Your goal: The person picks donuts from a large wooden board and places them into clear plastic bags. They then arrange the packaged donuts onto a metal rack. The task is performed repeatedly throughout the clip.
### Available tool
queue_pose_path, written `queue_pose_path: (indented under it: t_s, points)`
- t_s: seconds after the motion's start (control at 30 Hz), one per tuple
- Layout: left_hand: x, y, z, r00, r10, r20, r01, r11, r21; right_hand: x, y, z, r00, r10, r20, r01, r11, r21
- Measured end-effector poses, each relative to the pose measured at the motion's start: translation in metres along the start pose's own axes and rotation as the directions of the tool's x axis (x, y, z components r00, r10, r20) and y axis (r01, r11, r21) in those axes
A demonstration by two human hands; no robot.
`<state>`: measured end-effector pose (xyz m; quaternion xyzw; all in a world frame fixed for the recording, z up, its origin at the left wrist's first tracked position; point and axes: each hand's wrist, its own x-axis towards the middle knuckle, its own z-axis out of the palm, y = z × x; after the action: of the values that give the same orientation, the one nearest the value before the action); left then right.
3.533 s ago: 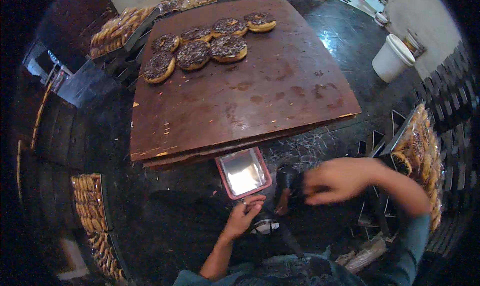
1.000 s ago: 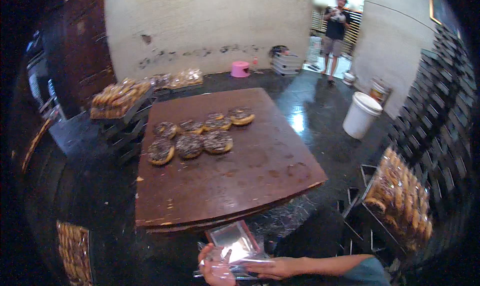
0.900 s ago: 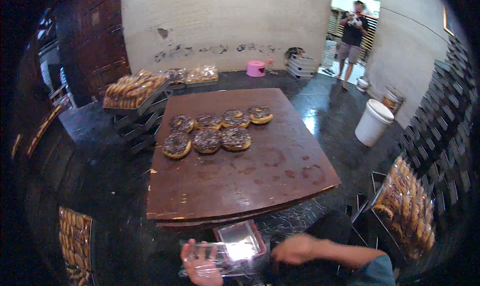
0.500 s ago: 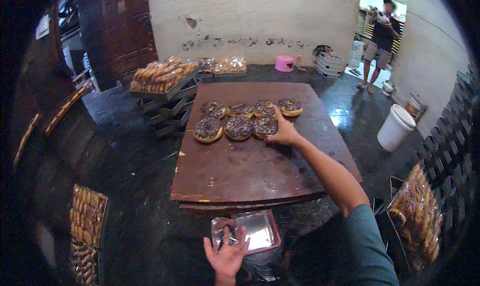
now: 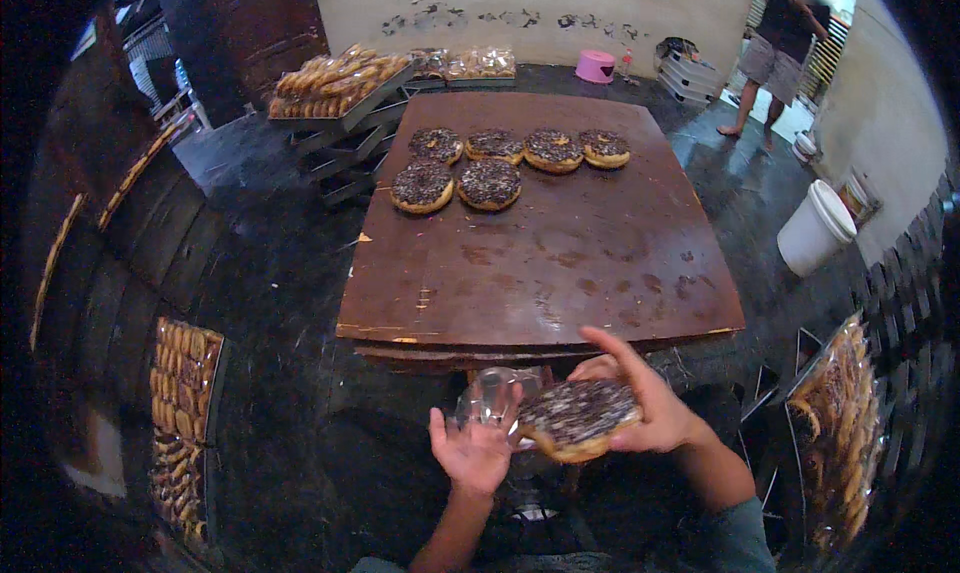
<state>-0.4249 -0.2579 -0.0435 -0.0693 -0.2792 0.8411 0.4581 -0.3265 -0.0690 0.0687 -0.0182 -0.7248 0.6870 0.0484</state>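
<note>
My right hand [image 5: 650,413] grips a ring doughnut [image 5: 580,418] topped with chocolate and pale flecks, held in front of me past the table's near edge. To its left, my left hand [image 5: 475,458] is palm up with its fingers spread at a clear plastic bag [image 5: 488,393], which stands puffed open over them. The doughnut's left edge is close to the bag's mouth; whether they touch I cannot tell. On the brown wooden table [image 5: 540,273], several similar doughnuts [image 5: 553,150] lie in a far row, and two more [image 5: 489,184] sit in a nearer row at the left.
Stacked trays of wrapped pastries [image 5: 335,88] stand beyond the table's left side. More wrapped pastries lie on a tray [image 5: 185,383] at lower left and a tray [image 5: 835,433] at lower right. A white bucket [image 5: 815,231] and a pink stool [image 5: 595,67] are on the floor. Another person [image 5: 785,48] stands far right.
My right hand has lifted a doughnut from the near row and brought it toward me, beside my left hand. The left hand has risen, and the bag now stands puffed open. The view has tilted down.
</note>
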Motion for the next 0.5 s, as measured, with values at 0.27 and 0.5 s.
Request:
queue_pose_path:
  t_s: [0.27, 0.5]
  points:
    - [-0.006, 0.011, -0.018, 0.848, 0.447, -0.285, -0.350, 0.876, 0.331, 0.009, 0.022, 0.050, 0.956, -0.275, -0.102, 0.058, 0.516, -0.855]
    - [-0.006, -0.001, -0.007, 0.955, 0.278, 0.107, -0.288, 0.772, 0.566, -0.023, 0.086, 0.068, 0.929, 0.041, -0.369, -0.094, 0.987, -0.128]
